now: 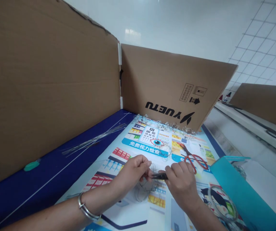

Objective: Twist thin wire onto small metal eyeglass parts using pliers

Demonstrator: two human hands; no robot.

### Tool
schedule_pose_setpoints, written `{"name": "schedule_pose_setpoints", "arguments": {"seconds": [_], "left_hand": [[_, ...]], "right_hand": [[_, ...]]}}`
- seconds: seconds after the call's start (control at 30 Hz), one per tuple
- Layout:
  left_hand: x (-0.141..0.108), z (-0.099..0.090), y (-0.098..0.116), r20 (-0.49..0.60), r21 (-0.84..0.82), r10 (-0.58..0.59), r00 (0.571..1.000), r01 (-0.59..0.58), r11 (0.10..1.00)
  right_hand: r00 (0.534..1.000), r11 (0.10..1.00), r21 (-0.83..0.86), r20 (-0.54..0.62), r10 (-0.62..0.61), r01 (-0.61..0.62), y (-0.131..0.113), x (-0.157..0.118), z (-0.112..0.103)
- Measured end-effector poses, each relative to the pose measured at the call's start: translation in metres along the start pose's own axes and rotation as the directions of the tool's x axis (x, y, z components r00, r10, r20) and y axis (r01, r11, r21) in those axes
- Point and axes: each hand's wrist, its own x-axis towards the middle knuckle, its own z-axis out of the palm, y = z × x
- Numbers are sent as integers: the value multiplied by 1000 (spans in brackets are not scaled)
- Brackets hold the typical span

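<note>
My left hand (pixel 138 168) is closed in a pinch on thin wire (pixel 144 192), which loops and tangles below and around the fingers. A metal bangle circles that wrist. In my right hand (pixel 182 183) is a pair of dark-jawed pliers (pixel 160 176), its handles hidden in the fist. The jaws point left and reach the left fingertips. Whether they grip the wire there I cannot tell. Just beyond the right hand lie scissors (pixel 195 157) with red handles, blades pointing away.
A bundle of straight wires (pixel 96 138) lies on the blue surface at left. Cardboard panels (pixel 176 86) stand behind and left. Wire scraps (pixel 169 125) line the back panel's foot. A teal box (pixel 246 192) and a clear roll (pixel 222 205) are at right.
</note>
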Motion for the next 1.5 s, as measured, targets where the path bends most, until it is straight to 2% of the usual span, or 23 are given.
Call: {"name": "schedule_pose_setpoints", "arguments": {"seconds": [0.47, 0.67, 1.07, 1.33, 1.5], "left_hand": [[-2, 3, 0, 11, -53, -45, 999, 45, 998], [-5, 3, 4, 15, -73, -56, 998, 57, 996], [-8, 6, 11, 10, -90, -83, 996, 84, 992], [-8, 5, 9, 9, -31, -34, 999, 35, 999], [-6, 3, 7, -3, 70, 55, 998, -55, 996]], "right_hand": [[998, 999, -32, -60, -37, 35, -2, 1, -2], [999, 998, -41, -8, -37, 37, -2, 0, -2], [999, 997, -70, 0, -40, 40, -4, 3, -4], [999, 1000, -7, -9, -31, 31, -8, 2, -2], [1000, 999, 44, 24, -14, 13, -10, -4, 3]]}}
